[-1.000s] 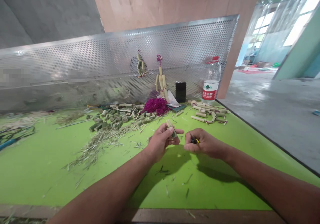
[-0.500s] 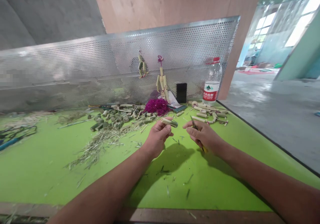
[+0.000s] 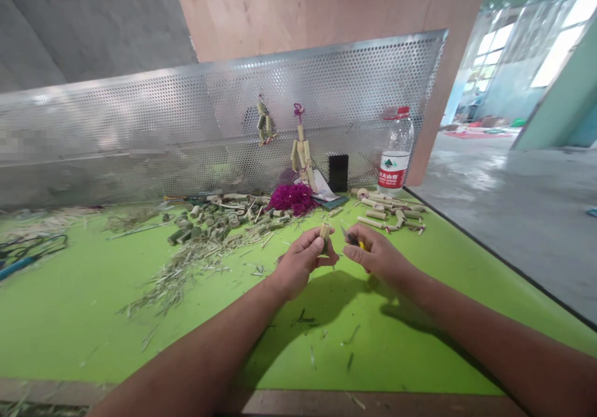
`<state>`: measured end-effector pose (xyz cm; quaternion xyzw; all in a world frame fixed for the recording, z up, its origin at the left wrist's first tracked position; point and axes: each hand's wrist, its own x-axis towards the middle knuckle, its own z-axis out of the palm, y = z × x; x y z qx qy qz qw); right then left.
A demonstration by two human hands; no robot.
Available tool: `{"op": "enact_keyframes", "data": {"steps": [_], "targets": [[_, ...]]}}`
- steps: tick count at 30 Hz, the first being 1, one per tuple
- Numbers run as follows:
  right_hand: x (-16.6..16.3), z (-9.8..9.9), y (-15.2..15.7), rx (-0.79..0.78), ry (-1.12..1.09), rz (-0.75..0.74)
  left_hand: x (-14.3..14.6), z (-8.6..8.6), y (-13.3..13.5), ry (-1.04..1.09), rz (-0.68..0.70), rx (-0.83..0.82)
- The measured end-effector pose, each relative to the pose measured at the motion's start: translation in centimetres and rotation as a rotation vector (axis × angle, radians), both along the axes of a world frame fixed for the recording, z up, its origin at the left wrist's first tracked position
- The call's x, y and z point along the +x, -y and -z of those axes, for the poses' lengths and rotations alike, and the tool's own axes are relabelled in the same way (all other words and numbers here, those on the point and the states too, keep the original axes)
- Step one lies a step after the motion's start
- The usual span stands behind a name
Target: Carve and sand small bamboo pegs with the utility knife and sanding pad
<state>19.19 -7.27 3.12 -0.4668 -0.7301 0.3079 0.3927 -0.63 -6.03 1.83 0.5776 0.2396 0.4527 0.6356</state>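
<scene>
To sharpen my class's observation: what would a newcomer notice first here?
The bright green work mat fills the lower view, with both hands at its centre: the left hand holds a short bamboo piece upright, and the right hand pinches a yellow-handled craft knife. Behind them, a magenta fibre tuft stands out among scattered bamboo pieces, and a jointed bamboo figure sits against a perforated metal panel.

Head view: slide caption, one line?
Left hand holds a bamboo piece, right hand a yellow-handled craft knife, above a green worktop.
</scene>
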Motion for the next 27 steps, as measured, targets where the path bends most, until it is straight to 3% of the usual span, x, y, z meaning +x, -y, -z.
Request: {"op": "enact_keyframes", "data": {"steps": [8,19,27], "targets": [[-0.2,-0.2,0.5,0.129,0.400,0.057,0.2,-0.7,0.6,-0.127,-0.034,0.036],[-0.6,-0.6,0.8,0.143,0.479,0.040,0.5,-0.7,0.9,-0.335,-0.089,0.161],[2.4,-0.6,-2.5,0.136,0.325,0.269,0.6,-1.3,1.5,-0.422,-0.100,0.126]]}}
